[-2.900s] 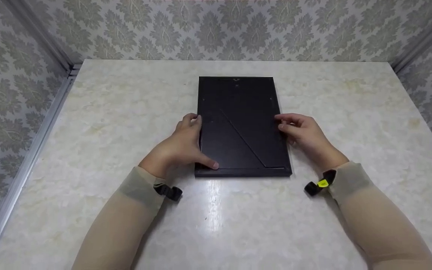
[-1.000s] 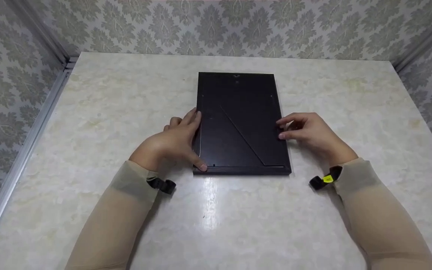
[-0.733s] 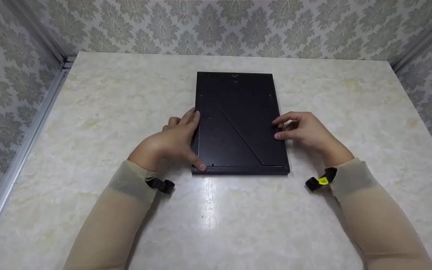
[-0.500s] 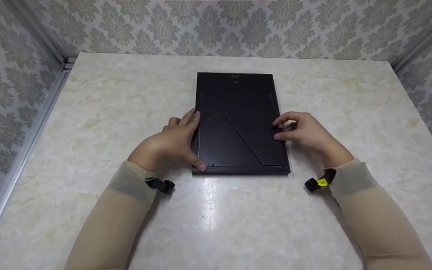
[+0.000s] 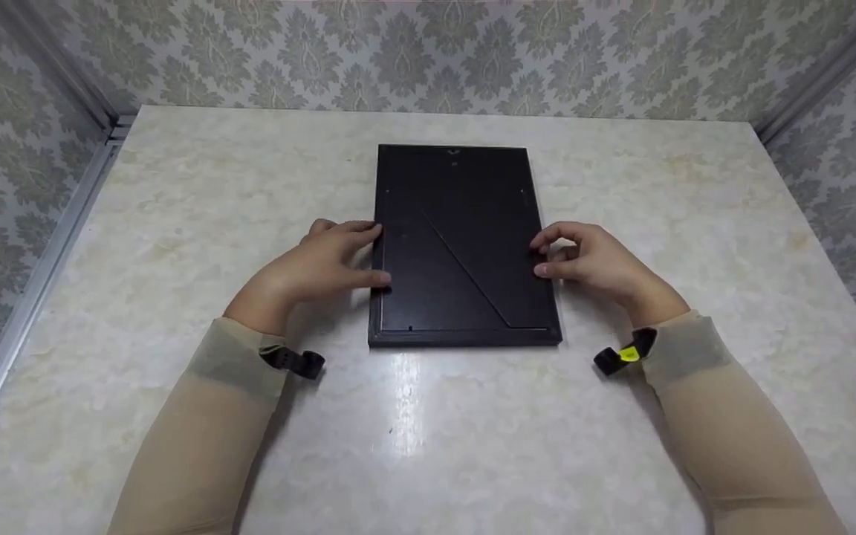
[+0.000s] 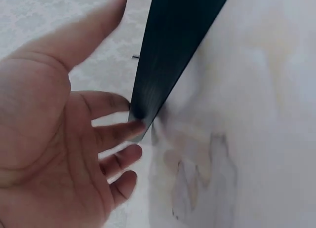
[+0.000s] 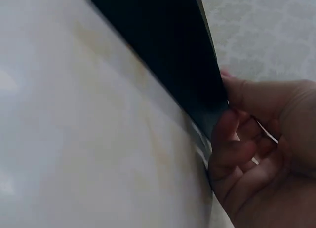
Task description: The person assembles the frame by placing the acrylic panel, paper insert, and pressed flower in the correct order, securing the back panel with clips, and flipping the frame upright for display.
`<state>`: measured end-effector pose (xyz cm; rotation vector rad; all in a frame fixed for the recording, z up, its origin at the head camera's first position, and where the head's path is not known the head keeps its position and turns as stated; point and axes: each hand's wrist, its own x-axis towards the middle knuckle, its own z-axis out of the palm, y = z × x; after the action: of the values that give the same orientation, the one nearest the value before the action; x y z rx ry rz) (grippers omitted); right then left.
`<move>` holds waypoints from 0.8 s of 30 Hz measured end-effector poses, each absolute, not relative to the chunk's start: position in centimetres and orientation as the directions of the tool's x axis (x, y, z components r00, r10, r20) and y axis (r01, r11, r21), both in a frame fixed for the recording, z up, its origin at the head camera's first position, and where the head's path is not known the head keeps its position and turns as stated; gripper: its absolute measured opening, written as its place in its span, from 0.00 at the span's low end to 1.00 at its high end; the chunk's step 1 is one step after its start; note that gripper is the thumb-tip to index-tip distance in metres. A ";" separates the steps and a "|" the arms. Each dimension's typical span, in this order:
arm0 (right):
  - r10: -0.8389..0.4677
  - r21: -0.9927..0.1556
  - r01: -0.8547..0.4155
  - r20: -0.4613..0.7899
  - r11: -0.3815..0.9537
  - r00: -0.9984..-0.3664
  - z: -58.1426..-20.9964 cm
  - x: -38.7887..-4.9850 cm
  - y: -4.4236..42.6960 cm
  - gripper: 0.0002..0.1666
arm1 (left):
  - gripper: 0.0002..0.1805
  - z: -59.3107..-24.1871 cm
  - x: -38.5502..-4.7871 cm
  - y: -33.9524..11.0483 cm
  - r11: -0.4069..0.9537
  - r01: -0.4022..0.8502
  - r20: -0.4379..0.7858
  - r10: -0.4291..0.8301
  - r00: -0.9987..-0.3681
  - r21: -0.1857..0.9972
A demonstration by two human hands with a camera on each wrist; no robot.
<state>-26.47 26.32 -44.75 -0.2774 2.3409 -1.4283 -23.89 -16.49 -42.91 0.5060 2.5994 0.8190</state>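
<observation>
On the pale table [image 5: 510, 431], roughly midway left to right, lies a black frame [image 5: 480, 215], long sides running near to far, back uppermost. Slanting slit [image 5: 465, 267] ending by the near right corner, small hanger [image 5: 453, 152] at the far end; both suggest a picture frame laid face down, presumably so that these fittings are within reach. At the left side, the left hand [image 5: 316, 260]: fingers spread, thumb apart from the rest, its tip over the frame's left edge, fingertips meeting the outer side. No grip there; looks like a light steadying touch, a stop against sliding. Whether the thumb presses or only hovers, cannot tell. Opposite, the right hand [image 5: 595, 260] pinches the right edge, thumb above, fingers bent against the side. Firmer hold of the two, by its look. Both hands sit at similar points along the long sides, probably to share control across the width. Whether the right edge rests flush on the table, the right wrist view does not settle. Wrist cameras [image 5: 292, 360] hang on the inner side of each sleeve, apart from the frame.
</observation>
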 end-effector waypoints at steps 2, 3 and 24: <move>-0.377 -0.892 0.032 -0.223 0.450 -0.899 -45.0 -26.5 26.6 0.26 | 0.42 -42.9 -23.9 -17.0 0.748 0.231 -0.196 0.434 -0.879 0.622; -0.384 -0.895 0.033 -0.224 0.444 -0.896 -45.1 -26.5 26.7 0.27 | 0.38 -42.9 -24.0 -17.1 0.737 0.235 -0.175 0.432 -0.884 0.634; -0.383 -0.904 0.017 -0.199 0.428 -0.902 -45.1 -26.1 26.9 0.30 | 0.11 -43.2 -24.5 -16.5 0.720 0.409 0.028 0.478 -0.878 0.561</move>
<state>-26.14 26.92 -45.14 -0.3116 2.3117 -1.4690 -24.54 -16.53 -43.19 0.7257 2.8018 0.8705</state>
